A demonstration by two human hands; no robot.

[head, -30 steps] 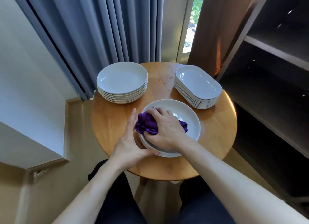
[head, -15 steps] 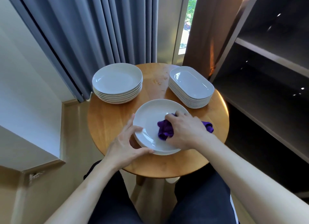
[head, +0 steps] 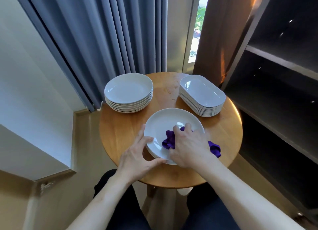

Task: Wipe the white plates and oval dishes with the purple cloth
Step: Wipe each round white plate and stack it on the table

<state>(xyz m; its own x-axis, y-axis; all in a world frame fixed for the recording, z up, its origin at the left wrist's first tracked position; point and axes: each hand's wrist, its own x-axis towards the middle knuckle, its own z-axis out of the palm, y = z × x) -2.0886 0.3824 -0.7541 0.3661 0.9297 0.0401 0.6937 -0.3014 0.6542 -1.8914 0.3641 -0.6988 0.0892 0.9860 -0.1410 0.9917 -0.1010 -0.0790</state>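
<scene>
Right hand (head: 189,147) is down on the near plate (head: 165,125), fingers curled over the bunched purple cloth (head: 169,141) and pressing it into the plate's well. Most of the cloth pokes out on the left of the knuckles, toward the plate's middle. A loose tail spills out under the wrist on the other side, past the rim and over the table (head: 120,131).

That plate tops a short stack at the near side of the round wooden table, right in front of the person's lap. Left hand (head: 137,159) sits at the plate's near-left edge. Its fingers are spread and nearly straight, with fingertips touching the left rim and the thumb lying along the near rim, bracing and not wrapping.

At the far left of the table stands the taller stack of round plates (head: 128,92), well apart from both hands. At the far right is the stack of oval dishes (head: 202,92), untouched.

Behind the table hangs a grey-blue curtain (head: 103,32). Dark shelves (head: 275,92) run along the right.
</scene>
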